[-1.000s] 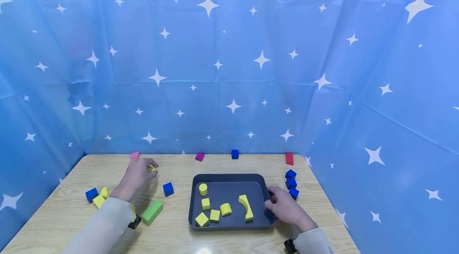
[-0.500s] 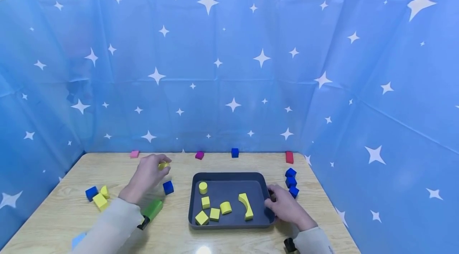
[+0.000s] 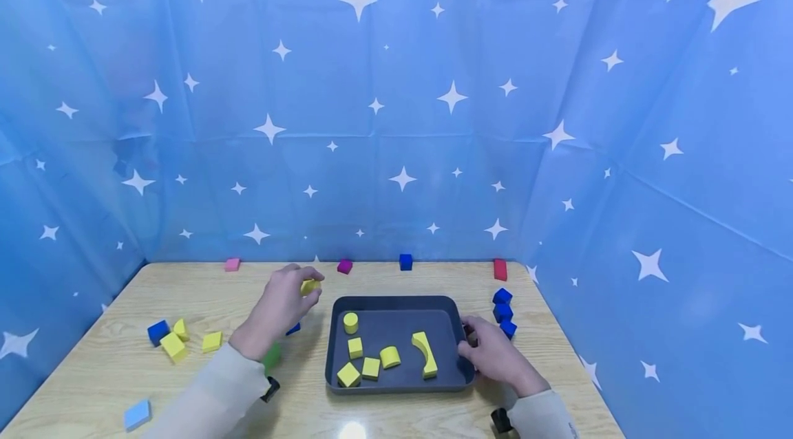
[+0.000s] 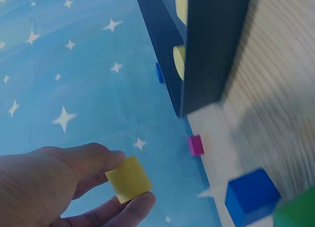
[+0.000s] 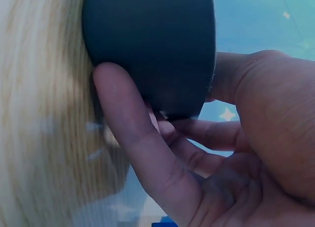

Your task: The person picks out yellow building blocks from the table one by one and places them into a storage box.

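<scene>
My left hand [image 3: 279,308] is raised left of the dark tray [image 3: 403,329], pinching a yellow block [image 4: 129,180] between thumb and fingers. In the left wrist view the block shows a smooth, roughly square face. My right hand [image 3: 497,356] grips the tray's right wall, the thumb over the rim and fingers along the outside, as the right wrist view shows. Inside the tray lie a yellow cylinder [image 3: 350,323], a yellow arch [image 3: 424,355], a rounded yellow block [image 3: 389,357] and several yellow cubes [image 3: 370,369]. Beneath my left hand, a green block [image 3: 271,356] and a blue cube [image 4: 252,197] are partly hidden.
To the left lie several yellow blocks [image 3: 173,347], a blue cube [image 3: 157,333] and a light blue block [image 3: 138,415]. Pink [image 3: 232,265], magenta [image 3: 345,266], blue [image 3: 405,262] and red [image 3: 500,270] blocks line the back edge. Three blue cubes [image 3: 503,313] stand right of the tray.
My left hand has moved right toward the tray, carrying the yellow block. A yellow block and the light blue block on the left came into view. The right hand stays on the tray.
</scene>
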Available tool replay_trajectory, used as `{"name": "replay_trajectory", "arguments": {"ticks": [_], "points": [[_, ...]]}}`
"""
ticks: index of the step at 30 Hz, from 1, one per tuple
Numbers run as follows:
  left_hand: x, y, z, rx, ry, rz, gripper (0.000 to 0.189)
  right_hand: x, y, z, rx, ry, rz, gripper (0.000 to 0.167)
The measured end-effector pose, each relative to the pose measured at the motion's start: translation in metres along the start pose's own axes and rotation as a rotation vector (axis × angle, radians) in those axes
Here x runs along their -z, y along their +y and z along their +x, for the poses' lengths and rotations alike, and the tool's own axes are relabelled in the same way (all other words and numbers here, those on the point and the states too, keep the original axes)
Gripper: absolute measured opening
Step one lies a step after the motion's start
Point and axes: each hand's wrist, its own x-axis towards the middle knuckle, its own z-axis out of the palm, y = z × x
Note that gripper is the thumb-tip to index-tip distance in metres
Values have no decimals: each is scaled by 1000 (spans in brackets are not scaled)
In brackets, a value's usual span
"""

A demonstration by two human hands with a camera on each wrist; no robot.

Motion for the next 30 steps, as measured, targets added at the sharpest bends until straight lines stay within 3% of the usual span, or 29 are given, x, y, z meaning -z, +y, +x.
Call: {"name": "replay_trajectory", "arguments": {"ticks": [7, 19, 30], "points": [[-11, 23, 0, -27, 0, -16, 22, 1, 0, 1, 22, 14, -2, 59], [-36, 57, -5, -133, -27, -47, 21, 1, -3, -1, 19, 12, 3, 60], [-50, 74, -13, -174, -91, -120, 22, 1, -3, -1, 12, 5, 23, 59]]}}
